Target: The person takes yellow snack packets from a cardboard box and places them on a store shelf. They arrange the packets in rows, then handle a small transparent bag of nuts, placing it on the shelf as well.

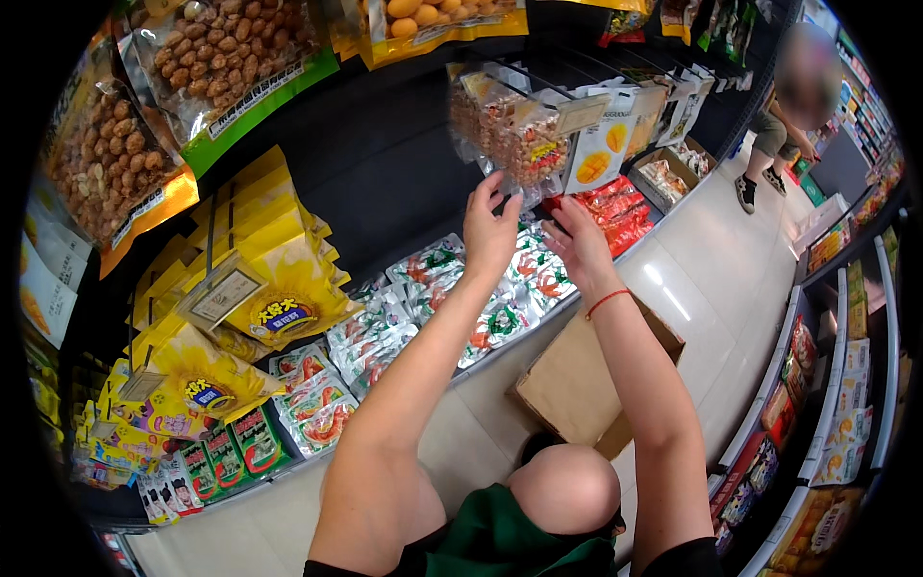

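My left hand (492, 226) is raised below a hanging clear bag of nuts (529, 144), its fingers apart and nothing visible in them. Its fingertips come close to the bag's lower edge; whether they touch, I cannot tell. To its right my right hand (580, 242), with a red cord (608, 304) round the wrist, has loosely bent, spread fingers and holds nothing I can see. Above it hangs a white pouch with mango pictures (601, 144). Just behind it lie red snack packets (615, 213). Silver-and-green packets (500, 322) fill the bottom shelf beneath both hands.
An open cardboard box (572, 370) stands on the floor by my knees. Yellow bags (279, 279) hang at left, with large nut bags (231, 58) above. A smaller carton (668, 178) sits farther along the shelf. Another person (774, 135) is in the aisle; shelves (817, 385) line the right.
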Demonstrator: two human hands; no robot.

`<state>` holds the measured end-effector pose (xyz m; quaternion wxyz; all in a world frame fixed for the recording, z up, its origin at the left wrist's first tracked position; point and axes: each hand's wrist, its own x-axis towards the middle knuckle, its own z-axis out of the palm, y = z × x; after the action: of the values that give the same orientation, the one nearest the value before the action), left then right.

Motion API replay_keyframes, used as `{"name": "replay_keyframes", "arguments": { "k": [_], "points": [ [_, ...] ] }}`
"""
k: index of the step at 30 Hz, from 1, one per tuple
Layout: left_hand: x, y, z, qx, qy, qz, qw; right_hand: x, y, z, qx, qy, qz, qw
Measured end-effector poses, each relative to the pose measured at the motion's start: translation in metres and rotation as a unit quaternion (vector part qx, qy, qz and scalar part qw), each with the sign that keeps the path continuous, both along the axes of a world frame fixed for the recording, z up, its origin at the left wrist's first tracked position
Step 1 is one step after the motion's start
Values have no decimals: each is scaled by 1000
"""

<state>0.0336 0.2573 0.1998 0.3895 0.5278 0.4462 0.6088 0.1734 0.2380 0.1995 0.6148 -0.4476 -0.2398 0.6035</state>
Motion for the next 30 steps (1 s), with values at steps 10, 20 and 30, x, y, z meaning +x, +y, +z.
{"name": "replay_keyframes", "arguments": {
  "k": [10, 20, 30],
  "points": [
    [-6, 19, -2, 17, 1, -15, 1000, -9, 28, 25, 119, -152, -40, 980],
    [7, -7, 12, -3, 17, -77, 997, 13, 10, 27, 146, -147, -45, 977],
    [17, -38, 36, 6, -53, -128, 990, 24, -18, 40, 191, -148, -83, 967]
  ]
}}
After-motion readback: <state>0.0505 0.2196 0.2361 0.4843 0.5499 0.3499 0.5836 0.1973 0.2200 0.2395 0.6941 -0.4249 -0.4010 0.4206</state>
